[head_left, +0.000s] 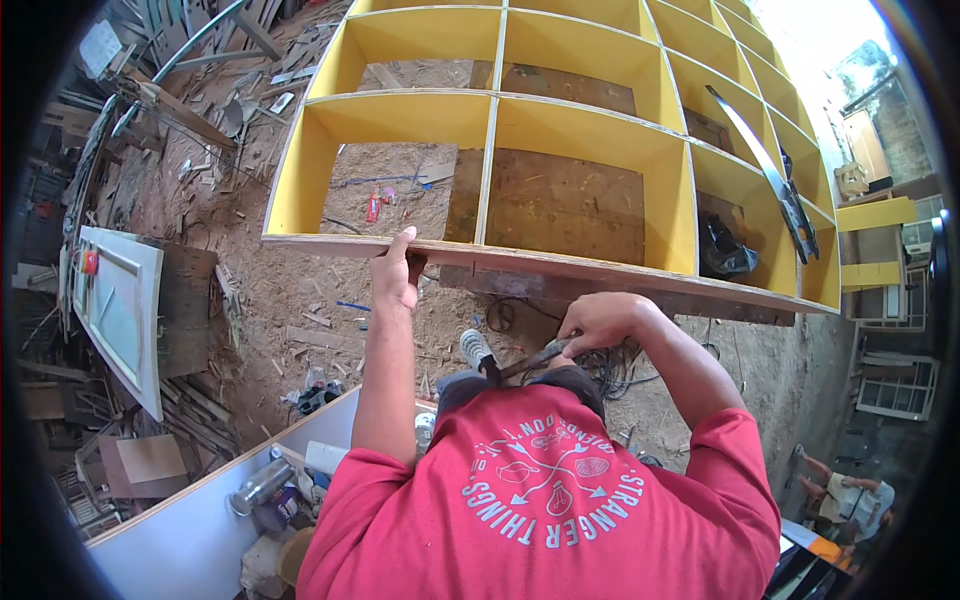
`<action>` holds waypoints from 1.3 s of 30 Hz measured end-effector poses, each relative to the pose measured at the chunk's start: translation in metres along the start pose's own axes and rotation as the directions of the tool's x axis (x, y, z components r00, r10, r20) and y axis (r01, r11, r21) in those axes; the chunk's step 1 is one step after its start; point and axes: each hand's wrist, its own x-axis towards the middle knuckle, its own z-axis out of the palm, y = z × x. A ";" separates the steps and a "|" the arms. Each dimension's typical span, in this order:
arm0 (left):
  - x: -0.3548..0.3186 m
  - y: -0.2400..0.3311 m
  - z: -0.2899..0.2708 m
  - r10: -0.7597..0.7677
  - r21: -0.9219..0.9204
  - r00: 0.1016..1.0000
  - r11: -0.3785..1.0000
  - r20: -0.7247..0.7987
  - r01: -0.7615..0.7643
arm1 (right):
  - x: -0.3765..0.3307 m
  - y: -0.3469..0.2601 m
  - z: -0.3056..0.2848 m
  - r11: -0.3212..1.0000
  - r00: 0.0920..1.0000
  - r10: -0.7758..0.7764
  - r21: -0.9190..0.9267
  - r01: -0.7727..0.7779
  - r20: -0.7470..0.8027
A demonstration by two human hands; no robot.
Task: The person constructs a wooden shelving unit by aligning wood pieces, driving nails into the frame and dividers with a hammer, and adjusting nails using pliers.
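The yellow shelf box (560, 130) is built. The left hand (395, 272) grips its front edge. The right hand (600, 322) holds a hammer (520, 362) below, not hitting yet.

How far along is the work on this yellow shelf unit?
Done: the shelf unit stands assembled, its grid of cells painted yellow. In hand: the left hand grips its lower front edge while the right hand holds a hammer just below it. Left: that edge is bare, unpainted wood.
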 end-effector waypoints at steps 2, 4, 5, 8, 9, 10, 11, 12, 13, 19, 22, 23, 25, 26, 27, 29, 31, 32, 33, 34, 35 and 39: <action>-0.002 0.002 0.001 -0.002 -0.002 1.000 1.000 -0.009 0.002 | 0.008 0.005 -0.010 0.995 0.979 0.101 0.012 -0.100 -0.178; -0.002 0.005 0.002 0.030 -0.011 0.999 1.000 0.019 -0.030 | 0.017 0.009 -0.007 0.990 0.884 0.125 -0.002 -0.141 -0.451; -0.004 0.005 0.002 0.030 -0.012 0.999 0.999 0.015 -0.029 | 0.018 0.007 -0.001 0.990 0.886 0.124 -0.003 -0.140 -0.448; -0.002 0.003 0.001 0.023 -0.023 1.000 0.999 0.019 -0.022 | 0.024 0.001 0.011 1.000 0.984 0.024 -0.002 -0.025 -0.175; -0.002 0.003 0.000 0.010 -0.020 1.000 1.000 0.008 -0.010 | 0.021 0.002 0.009 1.000 0.985 0.022 -0.004 -0.023 -0.170; -0.002 0.002 -0.001 -0.002 -0.017 1.000 1.000 -0.003 0.002 | 0.017 0.002 0.005 0.997 0.977 0.070 0.026 -0.066 -0.202; -0.001 0.003 -0.002 -0.001 -0.020 1.000 1.000 -0.008 0.001 | 0.016 0.000 0.001 0.992 0.965 0.119 0.058 -0.108 -0.233; -0.001 0.003 -0.001 0.005 -0.022 1.000 1.000 0.001 -0.005 | 0.017 -0.002 0.000 0.967 0.894 0.250 0.053 -0.248 -0.371; -0.002 0.003 0.000 0.011 -0.024 1.000 1.000 0.010 -0.011 | 0.019 -0.001 0.005 0.968 0.896 0.249 0.052 -0.247 -0.368; -0.002 0.002 0.000 0.021 -0.043 1.000 0.999 0.021 -0.020 | 0.013 0.003 0.011 0.997 0.992 0.035 0.069 -0.027 -0.123; -0.002 0.005 -0.003 -0.017 -0.020 0.999 1.000 0.032 0.018 | 0.017 0.001 0.007 0.958 0.855 0.288 0.145 -0.249 -0.432; -0.004 0.004 -0.003 -0.018 -0.020 0.999 1.000 0.030 0.018 | 0.018 0.001 0.014 0.960 0.831 0.281 0.140 -0.244 -0.480; -0.005 0.004 0.003 -0.014 -0.043 0.999 0.999 0.031 0.016 | 0.019 0.003 0.022 0.984 0.905 0.170 0.115 -0.135 -0.389; -0.005 0.004 0.003 -0.016 -0.041 0.999 0.999 0.035 0.017 | 0.019 0.004 0.023 0.995 0.956 0.049 0.101 -0.020 -0.288; -0.005 0.004 0.001 -0.011 -0.041 0.999 0.999 0.037 0.012 | 0.018 0.005 0.021 0.995 0.957 0.049 0.101 -0.020 -0.287; -0.003 0.004 -0.003 -0.009 -0.043 0.999 0.999 0.039 0.010 | 0.016 0.007 0.016 0.972 0.935 0.176 0.206 -0.115 -0.309; -0.009 0.007 0.004 -0.007 -0.032 1.000 0.999 -0.003 0.007 | 0.016 -0.004 0.008 0.921 0.824 0.379 0.257 -0.292 -0.422; -0.011 0.005 0.006 -0.011 -0.037 1.000 0.999 -0.008 0.011 | 0.016 -0.004 0.011 0.919 0.839 0.379 0.266 -0.292 -0.389; -0.012 0.004 0.007 -0.009 -0.047 1.000 0.999 0.006 0.009 | 0.017 -0.006 0.015 0.914 0.851 0.383 0.280 -0.293 -0.359; -0.012 0.004 0.007 -0.008 -0.058 1.000 0.998 0.019 0.009 | 0.018 -0.007 0.017 0.911 0.850 0.389 0.283 -0.299 -0.354; -0.012 0.004 0.008 -0.016 -0.059 1.000 0.998 0.019 0.018 | 0.017 -0.008 0.019 0.925 0.877 0.351 0.266 -0.271 -0.327; -0.015 0.008 0.008 -0.036 -0.045 0.999 0.998 0.002 0.036 | 0.017 -0.002 0.021 0.942 0.910 0.296 0.248 -0.227 -0.291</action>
